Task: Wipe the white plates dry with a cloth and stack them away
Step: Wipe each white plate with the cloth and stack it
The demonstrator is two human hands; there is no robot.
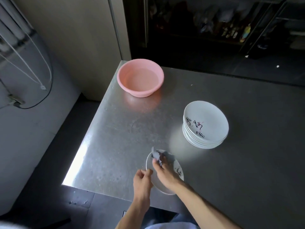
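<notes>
Left fingers [147, 172] pinch ink-marked white plate [158, 185]; right fingers [155, 163] clutch grey cloth [156, 155] on it.

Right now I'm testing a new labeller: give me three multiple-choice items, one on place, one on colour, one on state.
1. Where does the pink basin stand?
A. by the far left corner of the table
B. on the floor
C. on a shelf

2. What colour is the cloth?
A. red
B. grey
C. yellow

3. The plate under the cloth is:
A. in the basin
B. broken
C. gripped at its rim by the left hand

Key: 1 A, it stands by that corner; 2 B, it looks grey; 3 C, the left hand curls on the rim while the right hand holds the cloth on it.
</notes>
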